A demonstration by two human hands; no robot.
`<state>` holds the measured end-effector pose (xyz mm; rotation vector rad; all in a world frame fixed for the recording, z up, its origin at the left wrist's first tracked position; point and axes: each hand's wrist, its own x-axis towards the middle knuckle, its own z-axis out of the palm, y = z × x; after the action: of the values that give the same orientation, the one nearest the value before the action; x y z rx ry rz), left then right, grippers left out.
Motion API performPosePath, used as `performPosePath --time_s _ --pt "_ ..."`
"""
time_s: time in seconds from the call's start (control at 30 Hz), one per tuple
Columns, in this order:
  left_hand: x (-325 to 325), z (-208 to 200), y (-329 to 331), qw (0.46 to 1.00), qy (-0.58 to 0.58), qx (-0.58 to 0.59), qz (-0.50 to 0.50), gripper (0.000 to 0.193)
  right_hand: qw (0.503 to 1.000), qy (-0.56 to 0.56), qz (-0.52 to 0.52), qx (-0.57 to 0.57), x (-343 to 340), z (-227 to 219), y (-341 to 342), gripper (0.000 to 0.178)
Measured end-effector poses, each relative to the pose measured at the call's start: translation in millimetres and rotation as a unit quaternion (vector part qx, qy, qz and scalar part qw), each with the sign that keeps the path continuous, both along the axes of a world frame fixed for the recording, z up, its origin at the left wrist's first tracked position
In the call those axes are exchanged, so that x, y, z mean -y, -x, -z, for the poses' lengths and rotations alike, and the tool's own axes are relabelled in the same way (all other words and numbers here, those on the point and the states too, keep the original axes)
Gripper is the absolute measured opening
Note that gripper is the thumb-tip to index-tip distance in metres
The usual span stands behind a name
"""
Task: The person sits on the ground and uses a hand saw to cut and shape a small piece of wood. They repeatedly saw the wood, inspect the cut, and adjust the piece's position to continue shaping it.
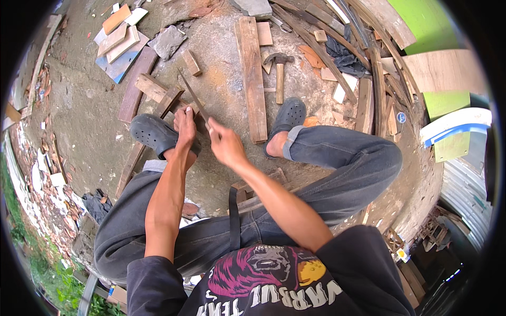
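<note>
My right hand (226, 143) is closed round the near end of a long, thin, rusty-brown blade (192, 95); seen nearly edge-on, its exact kind cannot be made out. The blade slants away to the far left, close beside a short wooden piece (152, 87). That piece lies across a dark narrow board (169, 101). My left hand (185, 125) is closed on the near end of the short piece, partly hiding it. Beside that hand, my left grey clog (153, 132) rests by the crossed wood.
A long plank (251, 79) lies between my feet, with a claw hammer (279, 76) to its right. A small wood block (192, 63) and a purplish board (138, 84) lie ahead. Stacked offcuts (118, 39) and a grey stone (167, 42) sit far left; long timbers (321, 50) line the right.
</note>
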<state>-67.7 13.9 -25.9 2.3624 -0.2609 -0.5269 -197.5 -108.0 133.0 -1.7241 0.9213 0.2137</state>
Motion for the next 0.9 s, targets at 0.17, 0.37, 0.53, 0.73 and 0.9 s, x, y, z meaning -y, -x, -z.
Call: performPosePath --time_s 0.17,0.37,0.53,0.73,0.9 --pt "8.0 7.4 -5.6 0.999 -0.011 -0.017 -0.027 0.049 0.995 0.089 -0.044 0.025 29.8 4.0 25.7 0.037" --pt "28.3 -18.1 -33.9 0.987 -0.018 -0.142 -0.067 0.055 0.983 0.034 -0.152 -0.098 117.6 -125.4 77.9 0.037" --pt "57.1 -39.3 -52.6 0.972 -0.189 -0.077 0.120 0.050 0.992 0.098 -0.057 0.054 132.8 -97.6 99.9 0.035" --pt "64.3 -39.8 -62.5 0.965 -0.249 0.004 0.079 0.043 0.993 0.083 -0.073 -0.033 130.3 -104.0 55.3 0.038" --pt "55.7 -41.9 -81.4 0.969 -0.200 -0.118 0.090 0.056 0.991 0.108 -0.077 0.003 127.0 -91.6 53.0 0.037"
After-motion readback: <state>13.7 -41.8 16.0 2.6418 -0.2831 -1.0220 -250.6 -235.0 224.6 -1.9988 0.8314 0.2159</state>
